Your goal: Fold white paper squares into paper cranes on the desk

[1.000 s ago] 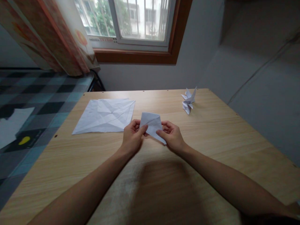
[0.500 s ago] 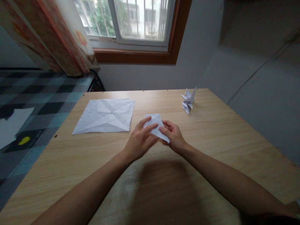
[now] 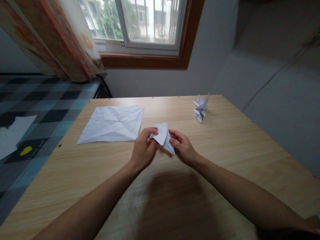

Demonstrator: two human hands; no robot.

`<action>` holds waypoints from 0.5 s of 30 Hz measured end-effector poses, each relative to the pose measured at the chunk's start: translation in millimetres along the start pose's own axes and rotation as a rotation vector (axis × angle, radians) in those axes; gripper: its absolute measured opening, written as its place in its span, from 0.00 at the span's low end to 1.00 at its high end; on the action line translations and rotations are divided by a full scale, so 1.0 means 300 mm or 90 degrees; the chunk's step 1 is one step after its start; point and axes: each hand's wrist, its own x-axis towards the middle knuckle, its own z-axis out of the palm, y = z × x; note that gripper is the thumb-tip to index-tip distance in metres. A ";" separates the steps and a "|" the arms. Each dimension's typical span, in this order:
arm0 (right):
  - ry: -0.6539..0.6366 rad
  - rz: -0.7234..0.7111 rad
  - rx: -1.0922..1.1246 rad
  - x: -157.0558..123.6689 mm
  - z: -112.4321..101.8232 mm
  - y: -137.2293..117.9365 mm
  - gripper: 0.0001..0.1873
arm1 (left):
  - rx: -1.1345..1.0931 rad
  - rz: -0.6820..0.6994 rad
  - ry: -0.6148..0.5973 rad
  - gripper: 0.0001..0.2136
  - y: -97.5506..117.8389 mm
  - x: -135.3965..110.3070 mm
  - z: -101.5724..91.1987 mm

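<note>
A small folded white paper (image 3: 163, 136) is held between my two hands, above the middle of the table. Its layers stand a little apart, with a loose flap on the left side and a narrow point toward me. My left hand (image 3: 145, 145) pinches the left flap, fingers on top and thumb below. At the paper's right edge, my right hand (image 3: 183, 144) has its thumb and fingers closed on the side; the fingertips behind the paper are partly hidden.
Creased white paper sheets (image 3: 112, 124) lie flat at the table's left. Folded paper figures (image 3: 200, 108) stand at the back right. The wooden table (image 3: 240, 156) meets a checked cloth surface (image 3: 47, 133) on the left, with white paper (image 3: 16, 133) on it.
My left fingers have shifted from lying across the paper to pinching its left flap. The paper's layers have spread apart, and its lower point has swung slightly left.
</note>
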 end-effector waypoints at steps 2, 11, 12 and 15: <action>0.001 0.004 0.010 0.000 0.001 -0.001 0.26 | -0.036 -0.021 0.015 0.04 -0.004 0.000 0.002; 0.029 -0.018 0.016 0.002 -0.002 0.000 0.24 | -0.205 -0.116 0.084 0.11 -0.025 0.007 0.020; 0.033 -0.029 0.007 0.003 -0.002 0.003 0.24 | -0.197 -0.109 0.099 0.10 -0.026 0.009 0.019; 0.049 -0.077 -0.049 -0.001 -0.001 0.015 0.27 | -0.172 -0.102 0.150 0.09 -0.023 0.011 0.015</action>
